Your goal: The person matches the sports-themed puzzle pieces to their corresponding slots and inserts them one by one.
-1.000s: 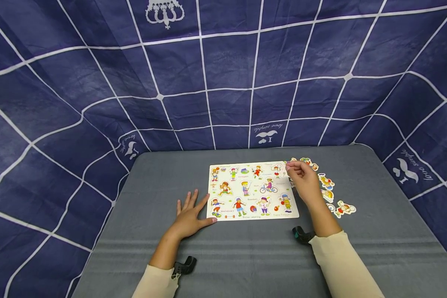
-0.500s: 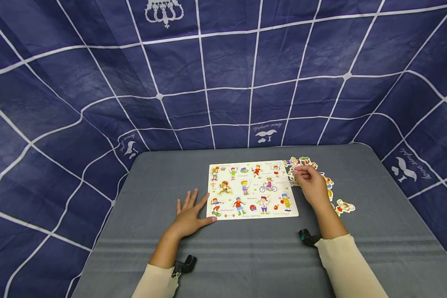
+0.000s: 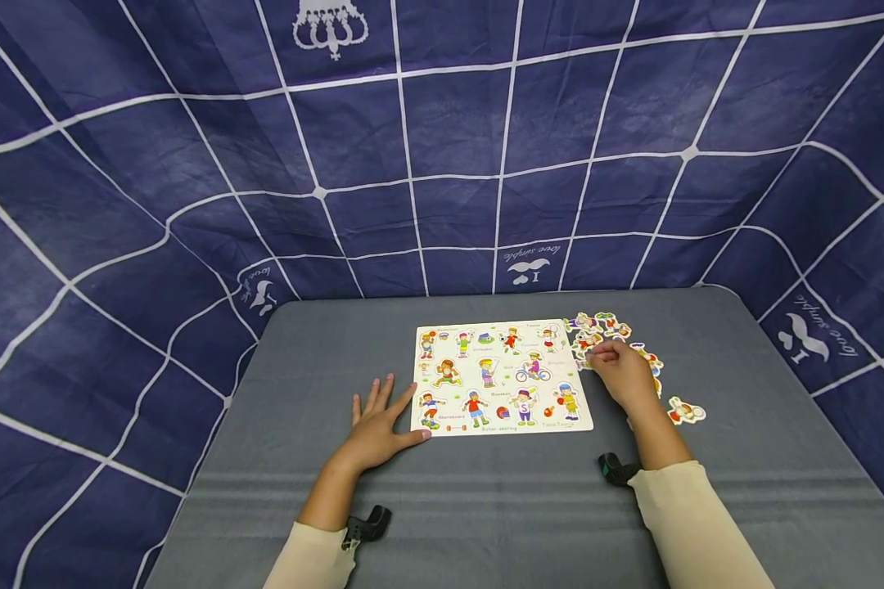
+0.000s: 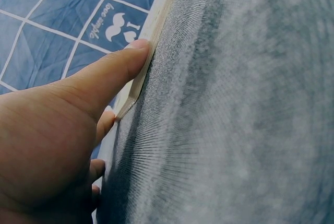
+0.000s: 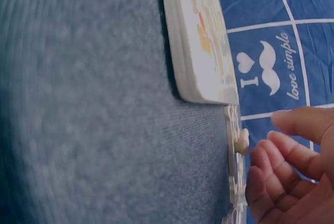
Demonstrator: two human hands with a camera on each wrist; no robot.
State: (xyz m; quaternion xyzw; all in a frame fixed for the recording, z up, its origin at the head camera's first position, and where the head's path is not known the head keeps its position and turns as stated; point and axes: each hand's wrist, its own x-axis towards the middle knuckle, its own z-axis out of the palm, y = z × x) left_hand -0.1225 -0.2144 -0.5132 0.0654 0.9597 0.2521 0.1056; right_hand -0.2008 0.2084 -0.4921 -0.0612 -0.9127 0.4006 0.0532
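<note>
A white puzzle board (image 3: 466,401) printed with cartoon children playing sports lies on the grey table. Spread on the table at its left, my left hand (image 3: 372,438) has its thumb on the board's lower left corner; the left wrist view shows the thumb (image 4: 117,70) pressed on the board's edge. My right hand (image 3: 626,375) hovers over loose puzzle pieces (image 3: 585,339) just right of the board. In the right wrist view, its fingers (image 5: 274,151) are loosely bent, thumb apart, with nothing between them. A small knob (image 5: 242,141) on a piece stands close by these fingertips.
More cutout pieces lie to the right of the right hand, including a separate piece (image 3: 685,411) nearer the front. A blue cloth with white lines (image 3: 449,213) hangs behind and on both sides of the grey table (image 3: 501,507).
My right hand has moved from the board's upper right corner to the right and toward me, over the loose pieces. My left hand keeps its place on the board's corner.
</note>
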